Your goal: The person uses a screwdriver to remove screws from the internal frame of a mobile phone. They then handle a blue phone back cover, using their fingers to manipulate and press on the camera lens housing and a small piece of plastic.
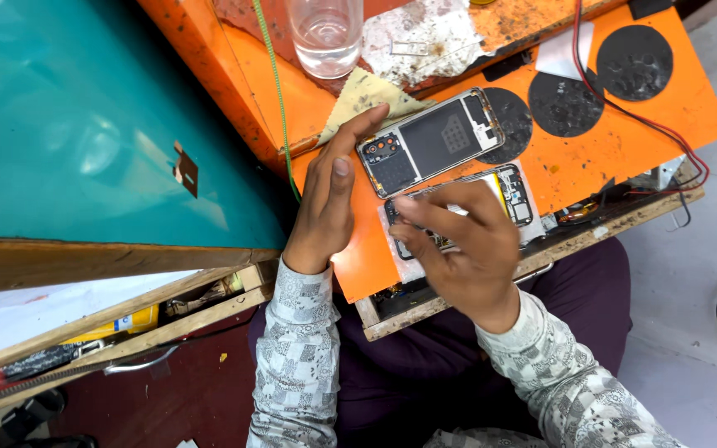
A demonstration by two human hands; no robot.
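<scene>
On the orange mat [616, 141] in front of you, your right hand [466, 249] lies over the opened phone [508, 195], fingers curled down onto its exposed insides near the left end; the grip is closed loosely on the phone's body, though your palm hides exactly how the fingertips meet. Your left hand [325, 203] rests flat beside it, fingers together and straight, index fingertip touching the corner of the phone back cover [433, 139], holding nothing. That back cover lies just above the opened phone, tilted, inner side up, camera cut-outs at its left end. A yellowish cloth [363, 95] sits just beyond your left fingertips, partly under the cover's corner. Farther out, a clear glass [325, 33] stands on the orange counter [234, 50], with a dirty white sheet [425, 33] beside it. Three dark round pads [634, 60] lie on the mat to the right, and a red wire [657, 129] curves past them. To your left is a teal surface [85, 124], with an open wooden drawer [126, 323] below it.
</scene>
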